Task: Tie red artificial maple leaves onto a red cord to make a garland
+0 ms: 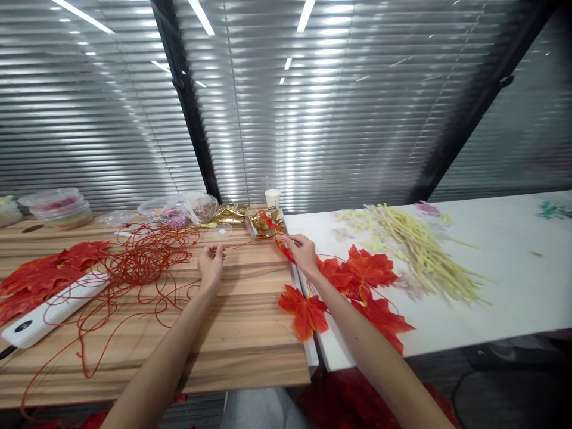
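A thin red cord runs between my two hands above the wooden table. My left hand is closed on the cord, just right of a large tangle of red cord. Fingers pinched, my right hand holds a red artificial maple leaf by its stem end, close to the cord. More red maple leaves lie under and beside my right forearm, across the seam of the two tables. One maple leaf hangs over the wooden table's right edge.
A white power strip and a pile of red leaves lie at left. Plastic tubs, gold foil packets and a paper cup line the back. Yellow strips are spread on the white table.
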Demonstrator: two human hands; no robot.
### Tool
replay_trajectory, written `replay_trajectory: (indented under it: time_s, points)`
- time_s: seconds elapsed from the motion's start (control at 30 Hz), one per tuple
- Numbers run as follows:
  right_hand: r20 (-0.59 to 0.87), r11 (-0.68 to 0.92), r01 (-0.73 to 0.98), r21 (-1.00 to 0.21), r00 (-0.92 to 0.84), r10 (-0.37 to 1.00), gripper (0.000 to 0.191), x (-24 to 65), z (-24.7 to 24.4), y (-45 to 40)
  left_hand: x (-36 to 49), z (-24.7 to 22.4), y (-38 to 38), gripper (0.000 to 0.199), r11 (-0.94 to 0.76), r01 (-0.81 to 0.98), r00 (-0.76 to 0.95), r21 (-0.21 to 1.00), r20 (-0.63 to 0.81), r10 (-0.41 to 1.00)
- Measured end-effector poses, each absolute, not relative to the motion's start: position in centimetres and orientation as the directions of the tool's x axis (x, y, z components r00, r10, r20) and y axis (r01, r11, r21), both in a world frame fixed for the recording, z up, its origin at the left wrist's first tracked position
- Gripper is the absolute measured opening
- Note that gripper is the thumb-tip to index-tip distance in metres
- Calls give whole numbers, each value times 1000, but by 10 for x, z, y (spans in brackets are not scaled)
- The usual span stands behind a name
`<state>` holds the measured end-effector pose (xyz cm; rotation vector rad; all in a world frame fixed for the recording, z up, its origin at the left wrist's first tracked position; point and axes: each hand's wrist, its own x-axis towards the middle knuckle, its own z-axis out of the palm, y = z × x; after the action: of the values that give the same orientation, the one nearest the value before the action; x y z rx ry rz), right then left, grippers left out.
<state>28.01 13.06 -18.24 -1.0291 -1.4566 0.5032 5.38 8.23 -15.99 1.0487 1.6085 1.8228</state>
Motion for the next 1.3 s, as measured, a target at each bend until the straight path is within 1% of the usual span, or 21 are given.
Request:
replay_trajectory:
  time_s: [0.2, 0.33, 0.47, 0.6, 0.7, 0.8, 0.93, 1.03, 1.1, 1.17, 1.23, 1.3]
  points:
    - [538, 506, 221, -834, 117, 835, 30, 278, -181, 129, 55, -161, 82, 31, -183, 115, -573, 976, 216, 791]
    - [528, 497, 214, -841, 128, 839, 30, 278, -183, 130, 54, -162, 82, 33, -183, 111, -564, 977, 213, 798]
    - [535, 480, 279, -832, 172, 827, 30, 279, -186, 133, 56, -160, 81, 36, -181, 96, -536, 979, 204, 819]
    - [580, 503, 346, -792, 171, 796, 32, 280, -185, 132, 62, -158, 78, 37, -192, 147, -470, 970, 240, 850]
    - [614, 526, 388, -757, 146, 776, 34, 279, -182, 129, 65, -157, 77, 37, -208, 194, -412, 959, 272, 870]
    - [636, 551, 432, -714, 72, 768, 36, 277, -179, 125, 66, -157, 76, 37, -219, 224, -374, 950, 291, 880]
    - [662, 611, 473, -635, -74, 746, 38, 272, -176, 119, 66, -160, 76, 35, -221, 230, -321, 948, 289, 902]
    - [688, 656, 509, -557, -159, 708, 47, 268, -171, 113, 67, -163, 77, 30, -236, 239, -264, 942, 297, 918]
    - [724, 715, 524, -463, -242, 646, 52, 265, -166, 108, 68, -165, 76, 26, -259, 271, -220, 927, 322, 921]
    - [754, 782, 523, -339, -346, 558, 53, 261, -161, 102, 71, -166, 76, 23, -284, 317, -168, 905, 348, 923]
    - [755, 837, 500, -224, -454, 473, 53, 257, -158, 97, 75, -167, 74, 21, -297, 350, -112, 888, 354, 928]
    - [728, 879, 456, -143, -552, 405, 52, 252, -158, 93, 79, -167, 71, 19, -309, 362, -61, 880, 353, 934]
